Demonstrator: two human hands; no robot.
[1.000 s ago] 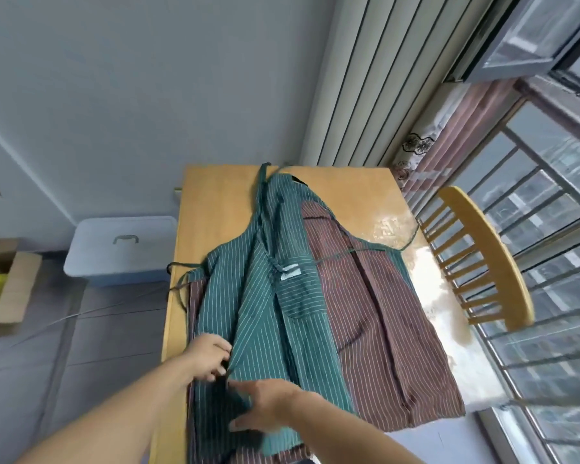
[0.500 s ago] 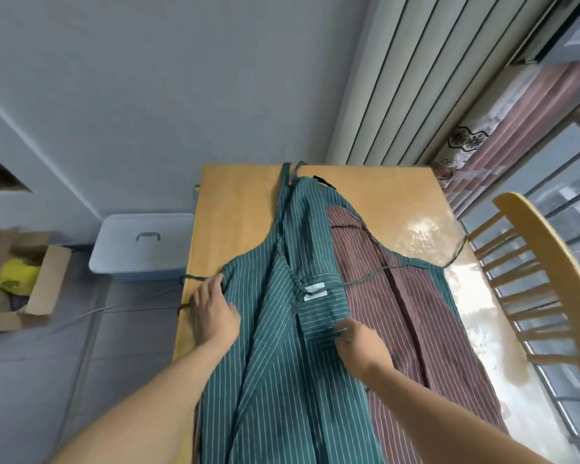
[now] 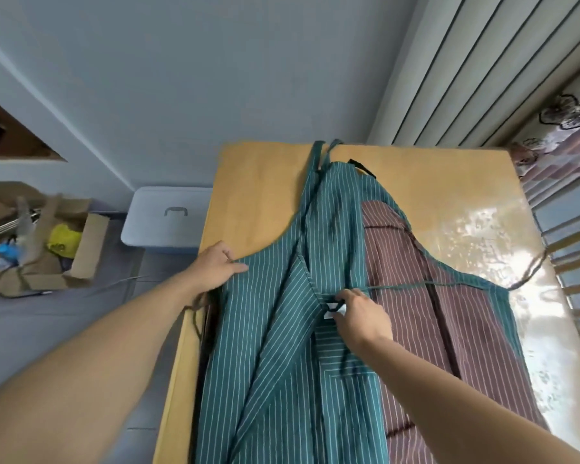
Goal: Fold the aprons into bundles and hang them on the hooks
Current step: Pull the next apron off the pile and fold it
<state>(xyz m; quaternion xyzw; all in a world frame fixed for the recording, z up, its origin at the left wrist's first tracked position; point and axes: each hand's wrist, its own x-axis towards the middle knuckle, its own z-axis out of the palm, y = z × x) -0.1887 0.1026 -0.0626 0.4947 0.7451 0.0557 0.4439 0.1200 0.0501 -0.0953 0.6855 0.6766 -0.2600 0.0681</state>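
So far the green apron (image 3: 335, 229) lies on the wooden table (image 3: 258, 182) over a maroon apron (image 3: 416, 303), one side folded inward. The left hand (image 3: 215, 266) presses its edge with straight fingers; the right hand (image 3: 359, 313) pinches the fold near the tie. Bundling seems barely begun, no hooks are visible, and hanging remains.

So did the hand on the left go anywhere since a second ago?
Yes. The left hand moved up along the green apron, away from the person, from near its lower part to its side corner by the table edge.
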